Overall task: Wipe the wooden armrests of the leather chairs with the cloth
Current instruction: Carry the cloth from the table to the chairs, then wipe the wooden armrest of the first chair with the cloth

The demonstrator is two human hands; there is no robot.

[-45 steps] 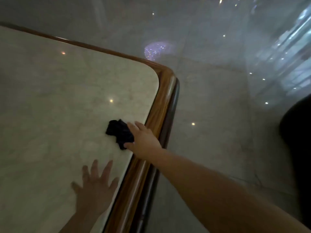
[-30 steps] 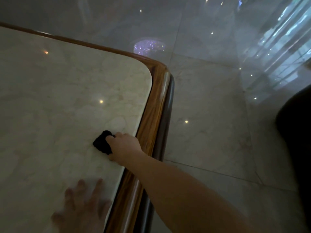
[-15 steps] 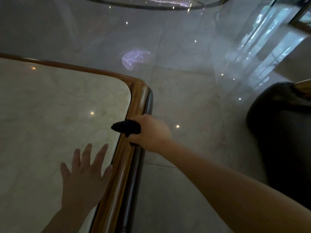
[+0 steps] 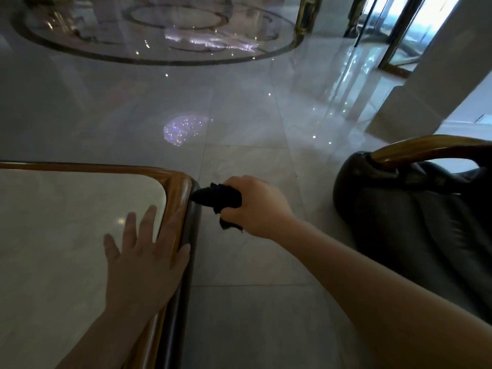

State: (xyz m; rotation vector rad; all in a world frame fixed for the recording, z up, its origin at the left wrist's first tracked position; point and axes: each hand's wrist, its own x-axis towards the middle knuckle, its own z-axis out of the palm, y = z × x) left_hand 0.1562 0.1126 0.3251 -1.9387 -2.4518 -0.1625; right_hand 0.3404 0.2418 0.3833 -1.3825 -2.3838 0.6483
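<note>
Two bare hands: the left hand, fingers spread flat, rests at the right edge of one marble-topped, wood-rimmed counter; the right hand, fingers closed around one bunched black cloth, hangs beside the counter's far right corner. One dark leather chair with one curved wooden armrest stands at right, apart from the cloth.

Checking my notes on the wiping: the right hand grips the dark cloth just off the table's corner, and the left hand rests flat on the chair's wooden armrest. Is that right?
Not quite. The right hand does grip the dark cloth just off the table's corner, but the head view shows the left hand flat on the table, not on the chair's wooden armrest.
</note>
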